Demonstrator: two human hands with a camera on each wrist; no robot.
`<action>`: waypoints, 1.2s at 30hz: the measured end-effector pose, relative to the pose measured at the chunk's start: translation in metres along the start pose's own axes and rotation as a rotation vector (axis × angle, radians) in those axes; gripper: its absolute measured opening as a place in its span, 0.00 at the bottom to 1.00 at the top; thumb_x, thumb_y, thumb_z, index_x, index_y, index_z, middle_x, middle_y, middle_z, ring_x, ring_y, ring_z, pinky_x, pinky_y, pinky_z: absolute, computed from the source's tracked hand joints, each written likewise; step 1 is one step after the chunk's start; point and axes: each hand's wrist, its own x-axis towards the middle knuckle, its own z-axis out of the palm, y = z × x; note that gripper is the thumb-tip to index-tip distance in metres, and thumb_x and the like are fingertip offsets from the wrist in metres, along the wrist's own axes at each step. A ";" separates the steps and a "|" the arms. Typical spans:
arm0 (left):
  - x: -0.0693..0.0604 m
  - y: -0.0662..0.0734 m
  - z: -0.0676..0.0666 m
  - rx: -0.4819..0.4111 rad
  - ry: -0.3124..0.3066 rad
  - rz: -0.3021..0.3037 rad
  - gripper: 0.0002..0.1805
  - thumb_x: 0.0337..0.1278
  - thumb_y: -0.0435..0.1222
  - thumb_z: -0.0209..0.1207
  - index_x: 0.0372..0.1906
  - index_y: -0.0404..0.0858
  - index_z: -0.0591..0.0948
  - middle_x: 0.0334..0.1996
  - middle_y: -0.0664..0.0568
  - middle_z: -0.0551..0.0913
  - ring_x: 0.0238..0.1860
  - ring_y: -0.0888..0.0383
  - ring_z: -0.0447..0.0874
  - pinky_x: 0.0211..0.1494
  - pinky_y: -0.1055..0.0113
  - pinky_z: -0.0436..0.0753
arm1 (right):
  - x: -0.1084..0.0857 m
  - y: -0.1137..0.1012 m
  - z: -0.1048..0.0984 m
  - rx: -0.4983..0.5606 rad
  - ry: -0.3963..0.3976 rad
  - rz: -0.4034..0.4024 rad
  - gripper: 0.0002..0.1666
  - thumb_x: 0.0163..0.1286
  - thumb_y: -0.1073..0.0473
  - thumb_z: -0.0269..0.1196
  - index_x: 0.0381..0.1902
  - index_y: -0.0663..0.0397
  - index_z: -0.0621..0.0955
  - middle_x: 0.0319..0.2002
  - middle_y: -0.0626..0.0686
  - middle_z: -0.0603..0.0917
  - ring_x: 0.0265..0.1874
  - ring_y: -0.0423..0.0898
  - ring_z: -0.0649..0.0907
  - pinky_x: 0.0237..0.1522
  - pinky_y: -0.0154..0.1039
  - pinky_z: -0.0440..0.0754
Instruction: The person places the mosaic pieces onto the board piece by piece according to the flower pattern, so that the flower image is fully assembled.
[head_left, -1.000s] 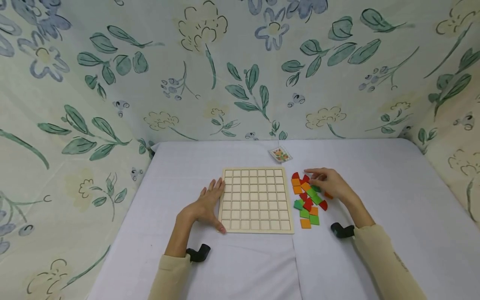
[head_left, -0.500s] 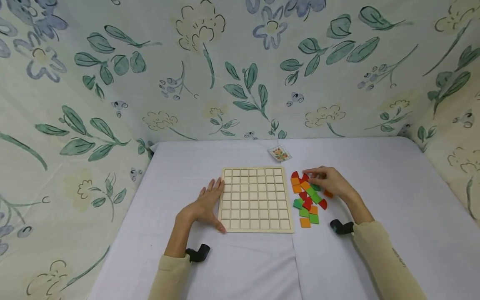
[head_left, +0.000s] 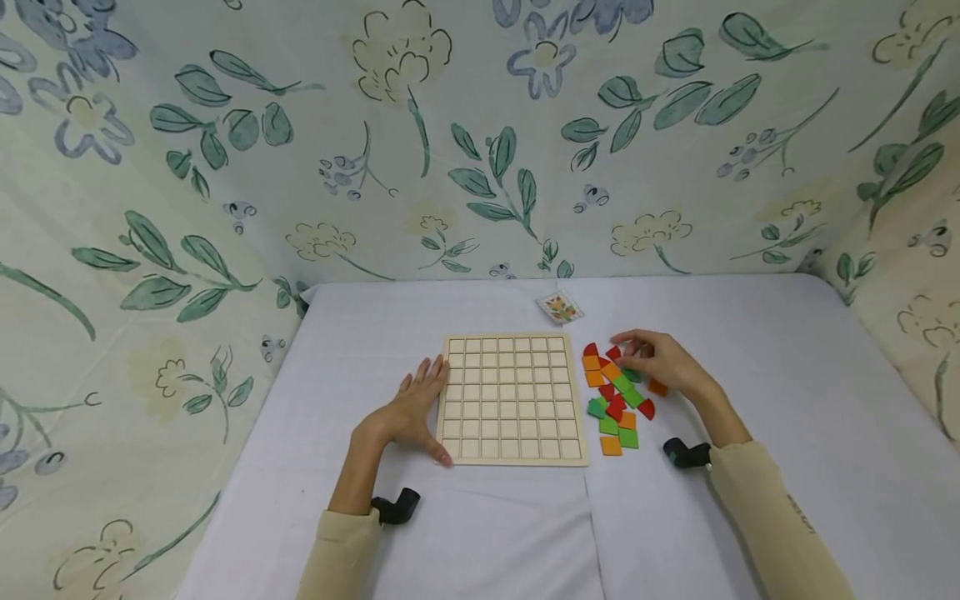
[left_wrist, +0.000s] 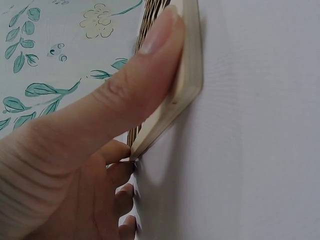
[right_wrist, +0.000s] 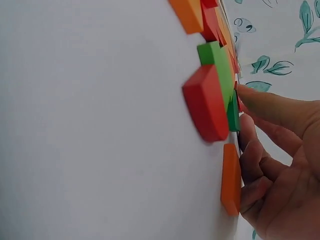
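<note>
A pale wooden board (head_left: 512, 400) with a grid of square recesses lies flat on the table. My left hand (head_left: 411, 410) rests against its left side with fingers spread. In the left wrist view the thumb (left_wrist: 135, 82) lies over a corner of the board. To the board's right, my right hand (head_left: 666, 364) pinches a red block (head_left: 614, 353) between thumb and index finger at the top of a loose group of blocks. A dark green block (head_left: 632, 376) sits under that hand, partly hidden. An orange block (right_wrist: 230, 180) lies beside its curled lower fingers in the right wrist view.
Several flat red, orange and green blocks lie close together right of the board, among them a light green one (head_left: 628, 438) and a red rounded one (right_wrist: 206, 102). A small patterned packet (head_left: 559, 307) lies behind the board. Floral cloth (head_left: 487, 150) hangs behind the table.
My right hand has shifted slightly right with the red block, which has separated a little from the red piece beside it. The left hand stays at the board.
</note>
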 end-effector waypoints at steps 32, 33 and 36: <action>0.000 0.000 0.000 0.019 -0.015 -0.013 0.87 0.23 0.53 0.87 0.84 0.35 0.38 0.85 0.44 0.31 0.85 0.42 0.24 0.87 0.43 0.35 | 0.004 0.003 -0.003 0.000 0.008 0.025 0.21 0.70 0.56 0.70 0.58 0.56 0.84 0.37 0.55 0.75 0.35 0.51 0.73 0.28 0.32 0.71; 0.000 0.000 0.000 0.018 -0.015 -0.012 0.87 0.23 0.53 0.87 0.84 0.35 0.38 0.85 0.44 0.31 0.85 0.42 0.24 0.87 0.42 0.35 | 0.004 0.003 -0.003 0.000 0.007 0.031 0.21 0.70 0.56 0.71 0.58 0.55 0.84 0.37 0.55 0.75 0.36 0.51 0.73 0.28 0.32 0.71; 0.000 0.000 0.000 0.015 -0.014 -0.012 0.87 0.23 0.53 0.87 0.84 0.35 0.38 0.85 0.43 0.31 0.85 0.42 0.24 0.87 0.42 0.35 | 0.004 0.001 -0.003 -0.002 -0.003 0.058 0.23 0.70 0.53 0.70 0.61 0.52 0.84 0.37 0.55 0.74 0.37 0.51 0.73 0.28 0.32 0.71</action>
